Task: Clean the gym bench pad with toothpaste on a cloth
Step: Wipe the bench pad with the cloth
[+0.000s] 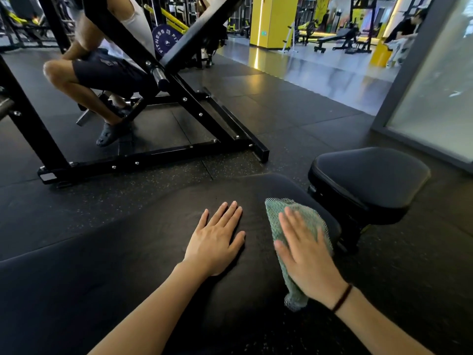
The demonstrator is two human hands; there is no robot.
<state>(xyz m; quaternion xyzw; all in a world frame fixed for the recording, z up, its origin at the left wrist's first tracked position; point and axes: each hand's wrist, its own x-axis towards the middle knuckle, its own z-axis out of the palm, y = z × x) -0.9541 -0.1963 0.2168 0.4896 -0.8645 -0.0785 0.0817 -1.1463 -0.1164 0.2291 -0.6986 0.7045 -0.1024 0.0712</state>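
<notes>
Bench pad (128, 265): black, lies directly below. Left hand (217, 239): flat, fingers straight, resting bare on pad. Right hand (304, 254): flat, pressing green cloth (273, 221) onto pad's right edge. Advise even palm pressure, overlapping strokes; toothpaste not discernible.

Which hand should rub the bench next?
The right hand. It already lies flat on the green cloth on the pad. The left hand rests bare on the pad, steadying.
</notes>
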